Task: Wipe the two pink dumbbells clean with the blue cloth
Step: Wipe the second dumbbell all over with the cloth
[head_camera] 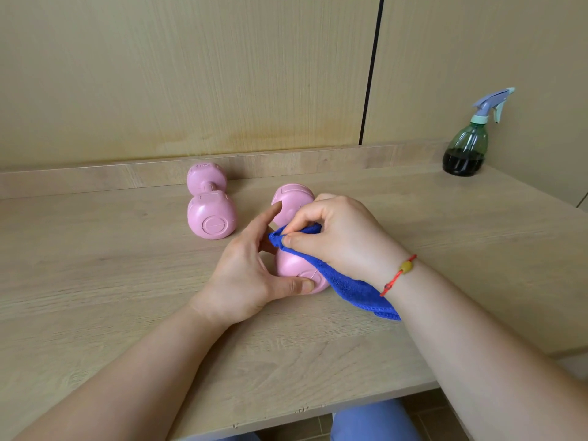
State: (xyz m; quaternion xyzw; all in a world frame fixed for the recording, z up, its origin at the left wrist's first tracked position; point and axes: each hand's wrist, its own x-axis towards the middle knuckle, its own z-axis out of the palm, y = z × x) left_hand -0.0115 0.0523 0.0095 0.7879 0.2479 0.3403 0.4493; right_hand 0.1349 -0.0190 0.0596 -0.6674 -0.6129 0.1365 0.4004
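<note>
Two pink dumbbells lie on the wooden table. The left dumbbell (210, 205) rests alone near the back ledge. The right dumbbell (294, 265) lies between my hands. My left hand (248, 272) holds its near head, thumb on the end face and fingers along the left side. My right hand (340, 237) grips the blue cloth (353, 289) and presses it around the dumbbell's handle, which is hidden. The cloth trails out under my right wrist onto the table.
A green spray bottle (467, 148) with dark liquid stands at the back right of the table (95, 281). A low wooden ledge and wall panels run behind. The table's front edge is close to my body.
</note>
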